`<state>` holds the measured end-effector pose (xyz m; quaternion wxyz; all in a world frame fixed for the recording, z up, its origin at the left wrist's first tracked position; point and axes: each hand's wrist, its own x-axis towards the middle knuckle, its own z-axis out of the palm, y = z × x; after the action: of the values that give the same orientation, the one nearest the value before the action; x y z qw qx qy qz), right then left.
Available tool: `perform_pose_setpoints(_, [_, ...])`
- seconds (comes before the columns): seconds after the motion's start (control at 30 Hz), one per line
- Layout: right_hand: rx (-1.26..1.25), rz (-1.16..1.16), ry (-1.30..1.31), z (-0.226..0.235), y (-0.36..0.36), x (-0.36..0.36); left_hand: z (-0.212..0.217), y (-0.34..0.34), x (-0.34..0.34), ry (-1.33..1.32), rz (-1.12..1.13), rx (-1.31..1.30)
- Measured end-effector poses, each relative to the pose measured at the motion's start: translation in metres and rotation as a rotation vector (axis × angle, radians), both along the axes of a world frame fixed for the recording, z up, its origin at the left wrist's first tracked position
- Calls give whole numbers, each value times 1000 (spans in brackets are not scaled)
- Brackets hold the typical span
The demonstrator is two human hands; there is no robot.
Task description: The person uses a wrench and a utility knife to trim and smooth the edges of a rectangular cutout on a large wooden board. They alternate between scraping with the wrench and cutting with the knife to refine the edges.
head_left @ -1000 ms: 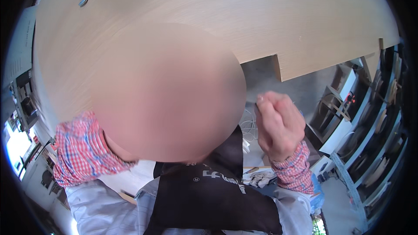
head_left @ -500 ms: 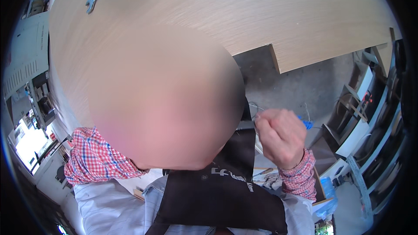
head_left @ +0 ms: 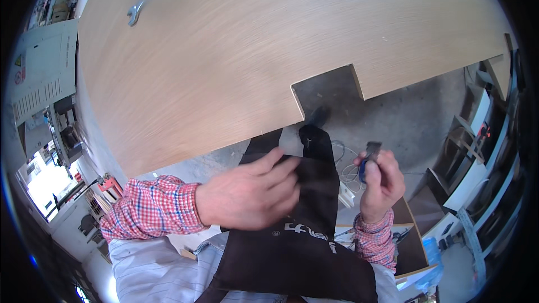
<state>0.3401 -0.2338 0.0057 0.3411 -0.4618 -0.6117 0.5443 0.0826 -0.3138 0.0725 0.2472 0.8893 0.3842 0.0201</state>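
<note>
Over the black apron (head_left: 286,264), my left hand (head_left: 255,193) hangs with its fingers spread, slightly smeared by motion, and nothing shows in it. My right hand (head_left: 382,182) is closed around a small tool with a blue handle and a flat dark-grey end (head_left: 373,148). That end points up from between thumb and fingers; the tool's exact kind is unclear. Beyond both hands lies a large pale wood-grain board (head_left: 224,56) with a rectangular notch in its near edge. A metal wrench (head_left: 135,14) rests on the board at the far left.
At the lower right, partly behind my right forearm, is an open wooden drawer or box (head_left: 412,247) with tools in it. A pale cord (head_left: 348,163) lies below the board. Shelving (head_left: 477,179) with several panels lines the right, and a grey-green metal cabinet (head_left: 45,73) stands left.
A large blurred area that covered my left side is gone, and the left hand now shows. My right hand has turned and shifted slightly right, with the tool's flat end now upward.
</note>
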Motion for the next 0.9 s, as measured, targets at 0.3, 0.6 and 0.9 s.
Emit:
perform_pose_setpoints(0.3, [-76,-128,182,13,-28,-25,7,94,-40,158,146,466])
perform_pose_setpoints(0.6, [-456,-445,717,21,-67,-87,16,122,-77,-350,-53,157])
perform_pose_setpoints(0.9, [-437,-217,573,-7,-58,-139,-7,131,-91,-240,-40,261])
